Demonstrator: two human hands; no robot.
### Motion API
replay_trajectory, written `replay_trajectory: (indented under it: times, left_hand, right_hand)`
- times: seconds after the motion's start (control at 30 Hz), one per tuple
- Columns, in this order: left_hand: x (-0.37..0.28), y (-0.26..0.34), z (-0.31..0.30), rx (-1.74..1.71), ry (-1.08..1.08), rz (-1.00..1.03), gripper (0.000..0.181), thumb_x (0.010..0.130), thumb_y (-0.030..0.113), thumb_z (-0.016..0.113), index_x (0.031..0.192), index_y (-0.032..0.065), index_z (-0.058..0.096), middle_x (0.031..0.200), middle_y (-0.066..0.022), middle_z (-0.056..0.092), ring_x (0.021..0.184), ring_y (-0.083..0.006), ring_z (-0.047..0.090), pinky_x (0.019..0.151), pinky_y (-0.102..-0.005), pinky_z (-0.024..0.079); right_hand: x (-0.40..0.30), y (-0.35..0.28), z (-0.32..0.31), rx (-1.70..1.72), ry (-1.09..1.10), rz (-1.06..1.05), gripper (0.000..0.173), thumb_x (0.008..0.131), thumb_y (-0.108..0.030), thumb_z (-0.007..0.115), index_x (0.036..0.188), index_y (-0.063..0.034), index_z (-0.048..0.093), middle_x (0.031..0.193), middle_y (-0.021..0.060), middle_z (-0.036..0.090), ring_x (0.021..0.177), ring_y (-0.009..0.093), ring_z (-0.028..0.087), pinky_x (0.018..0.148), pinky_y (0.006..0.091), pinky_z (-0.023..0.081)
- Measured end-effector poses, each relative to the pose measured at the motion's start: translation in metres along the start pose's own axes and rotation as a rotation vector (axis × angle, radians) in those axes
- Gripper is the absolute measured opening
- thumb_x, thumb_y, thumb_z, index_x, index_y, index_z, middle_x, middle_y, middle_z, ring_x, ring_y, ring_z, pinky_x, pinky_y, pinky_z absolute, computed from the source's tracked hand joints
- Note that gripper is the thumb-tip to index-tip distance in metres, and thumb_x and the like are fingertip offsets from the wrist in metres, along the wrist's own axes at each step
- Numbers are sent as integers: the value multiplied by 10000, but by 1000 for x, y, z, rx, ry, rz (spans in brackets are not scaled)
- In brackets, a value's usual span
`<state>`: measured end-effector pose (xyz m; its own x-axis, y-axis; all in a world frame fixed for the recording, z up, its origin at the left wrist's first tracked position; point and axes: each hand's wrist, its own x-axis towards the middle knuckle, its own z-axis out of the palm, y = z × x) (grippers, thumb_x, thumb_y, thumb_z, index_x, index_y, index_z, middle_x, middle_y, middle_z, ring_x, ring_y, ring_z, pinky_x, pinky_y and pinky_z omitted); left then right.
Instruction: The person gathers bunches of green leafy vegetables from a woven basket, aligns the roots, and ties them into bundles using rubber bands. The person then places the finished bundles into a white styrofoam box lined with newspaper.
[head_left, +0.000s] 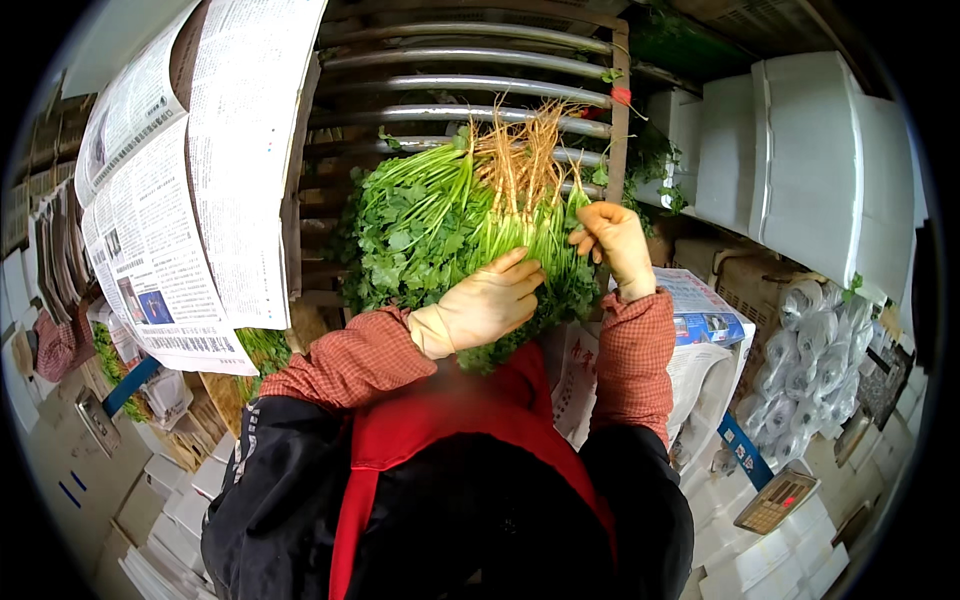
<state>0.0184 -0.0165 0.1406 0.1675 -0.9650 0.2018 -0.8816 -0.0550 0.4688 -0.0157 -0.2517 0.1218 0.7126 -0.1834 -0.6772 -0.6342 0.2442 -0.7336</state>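
A large pile of leafy green herbs, resembling coriander (420, 225), lies on a rack of metal bars (480, 52), its long tan roots (525, 157) pointing away from me. My left hand (487, 300), in a pale rubber glove, rests over the near stems at the pile's middle, fingers slightly curled; whether it grips any stems cannot be told. At the pile's right edge my right hand (611, 240), also gloved, has its thumb and fingertips bent towards the outermost stems. Leaves and the fingers hide the exact contact there.
Newspaper sheets (232, 150) cover a surface at the left. White foam boxes (802, 165) stand at the right, above rolls of clear plastic (810, 360). More newspaper (694, 307) lies right of my right sleeve. A digital scale (776, 501) is at the lower right. Another person's sleeve (56, 349) shows far left.
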Motion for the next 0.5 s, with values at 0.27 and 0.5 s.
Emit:
replay_trajectory:
  times: [0.27,0.5]
  left_hand:
    - [2,0,9,81,-26,20,216,755,201,614,880,25,605,1115,-144,614,1130,-294,530,1097,-432,300]
    - [-3,0,-12,-261,203,-30,261,746,119,671,978,11,619,1121,-144,609,1152,-315,516,1088,-466,305]
  right_hand:
    - [61,-41,-37,584,205,-463,398,960,-317,528,1168,23,521,1101,201,626,992,244,636,742,308,528]
    - [30,11,-18,-753,380,-292,420,877,-385,630,1130,-49,635,967,105,691,838,227,648,782,321,512]
